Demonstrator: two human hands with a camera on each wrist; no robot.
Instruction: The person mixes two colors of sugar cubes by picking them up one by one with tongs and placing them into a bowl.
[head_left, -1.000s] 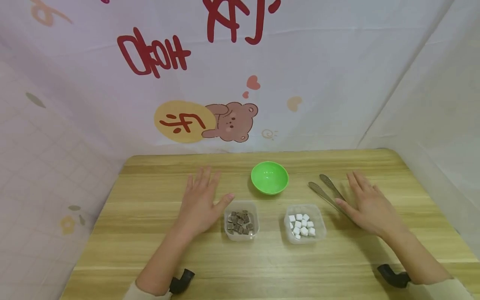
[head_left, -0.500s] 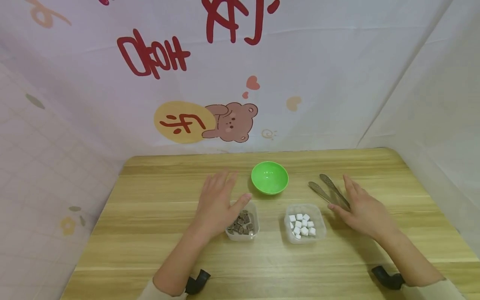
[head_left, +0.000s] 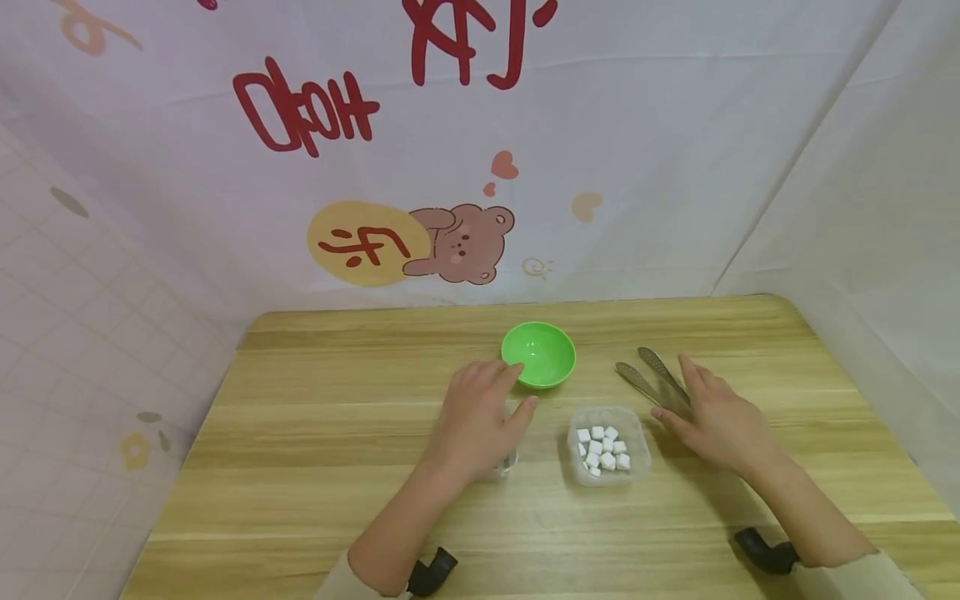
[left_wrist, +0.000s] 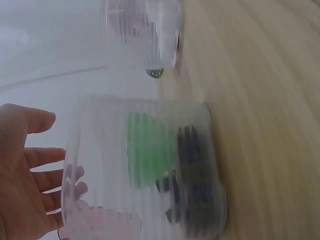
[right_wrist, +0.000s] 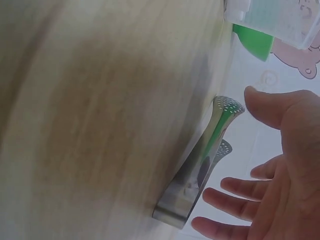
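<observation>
My left hand (head_left: 480, 421) hovers over the clear tub of dark brown cubes (left_wrist: 192, 180), hiding most of it in the head view; its fingers are relaxed and hold nothing. Those fingertips overlap the near rim of the green bowl (head_left: 542, 354). Over to the right, my right hand (head_left: 723, 421) is above the metal tongs (head_left: 652, 375), thumb spread from the fingers. In the right wrist view the tongs (right_wrist: 200, 165) lie on the table with their perforated tips apart, and no finger is closed round them.
Between the hands stands a clear tub of white cubes (head_left: 606, 450). All of it is on a wooden table (head_left: 300, 467), with a printed white cloth (head_left: 637, 167) hanging behind its back edge and along the sides. A black curved piece (head_left: 765, 552) shows at each wrist.
My left hand has moved right, from beside the tub of brown cubes to over it, its fingers less spread. My right hand has shifted slightly left over the tongs.
</observation>
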